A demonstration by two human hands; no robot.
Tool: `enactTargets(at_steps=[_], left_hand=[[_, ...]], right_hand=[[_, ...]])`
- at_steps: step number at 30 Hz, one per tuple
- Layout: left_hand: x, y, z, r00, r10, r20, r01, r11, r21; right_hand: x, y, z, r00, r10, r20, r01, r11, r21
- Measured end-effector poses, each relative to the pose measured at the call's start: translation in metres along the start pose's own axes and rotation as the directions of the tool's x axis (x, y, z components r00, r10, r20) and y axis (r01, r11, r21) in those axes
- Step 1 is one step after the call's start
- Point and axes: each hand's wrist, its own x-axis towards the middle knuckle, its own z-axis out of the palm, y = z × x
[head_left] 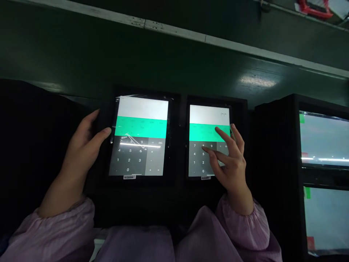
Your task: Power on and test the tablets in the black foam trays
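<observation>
Two lit tablets lie side by side in a black tray, each showing a calculator with a green band across it. My left hand grips the tray's left edge, thumb on top near the left tablet; its other fingers are partly hidden. Over the right tablet, my right hand has its fingers apart, holding nothing. Its index fingertip is at the 8 key, on or just above the glass. The right display shows "vivi" upside down. A small barcode label sits below the left screen.
To the right stands another black tray with two pale screens bearing green and red tabs. A green work surface with a light metal strip runs behind. Something red is at the top right.
</observation>
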Motion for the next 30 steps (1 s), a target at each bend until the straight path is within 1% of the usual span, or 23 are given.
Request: enactTargets(at_steps=[3, 6, 8, 9, 11, 14, 16, 18, 20, 24, 28, 30], left_hand=[[0.002, 0.000, 0.001, 1.000, 0.006, -0.006, -0.007, 1.000, -0.020], [0.004, 0.000, 0.003, 0.999, -0.013, -0.030, 0.013, 1.000, 0.008], [0.005, -0.001, 0.004, 1.000, 0.001, -0.030, 0.000, 0.999, 0.035], [0.005, -0.002, 0.003, 1.000, 0.016, -0.024, -0.015, 0.999, 0.045], [0.004, -0.003, 0.002, 1.000, 0.025, -0.013, -0.024, 0.998, 0.054], [0.004, -0.005, 0.000, 1.000, -0.009, -0.015, 0.010, 0.998, 0.064], [0.004, -0.006, -0.001, 1.000, -0.009, -0.020, 0.010, 0.997, 0.072], [0.004, -0.006, -0.002, 1.000, 0.010, -0.017, -0.009, 0.998, 0.068], [0.004, -0.005, -0.001, 1.000, 0.015, -0.025, -0.013, 0.997, 0.075], [0.003, -0.004, 0.000, 0.999, 0.016, -0.038, -0.013, 0.997, 0.081], [0.003, 0.000, 0.002, 0.999, -0.002, -0.049, 0.004, 0.999, 0.048], [0.003, 0.005, 0.004, 0.998, -0.034, -0.051, 0.035, 0.999, 0.023]], right_hand=[[0.000, -0.005, 0.005, 0.999, 0.013, 0.052, -0.012, 1.000, -0.022], [0.001, -0.010, 0.009, 0.992, -0.012, 0.126, 0.014, 1.000, -0.018], [0.002, -0.010, 0.008, 0.988, -0.004, 0.155, 0.007, 1.000, -0.019], [0.002, -0.007, 0.007, 0.990, 0.022, 0.138, -0.018, 0.999, -0.031], [0.002, 0.003, 0.001, 0.993, 0.114, 0.040, -0.111, 0.991, -0.081], [0.000, 0.023, -0.006, 0.962, 0.241, -0.131, -0.260, 0.952, -0.161], [-0.002, 0.032, -0.006, 0.947, 0.273, -0.169, -0.303, 0.934, -0.188], [-0.003, 0.033, -0.004, 0.947, 0.278, -0.161, -0.308, 0.930, -0.203], [-0.003, 0.030, -0.001, 0.952, 0.276, -0.130, -0.298, 0.934, -0.196], [-0.001, 0.021, 0.001, 0.966, 0.253, -0.053, -0.257, 0.958, -0.128], [-0.003, 0.023, 0.002, 0.933, 0.347, -0.097, -0.354, 0.933, -0.068], [-0.004, 0.026, 0.002, 0.934, 0.344, -0.096, -0.352, 0.933, -0.080]])
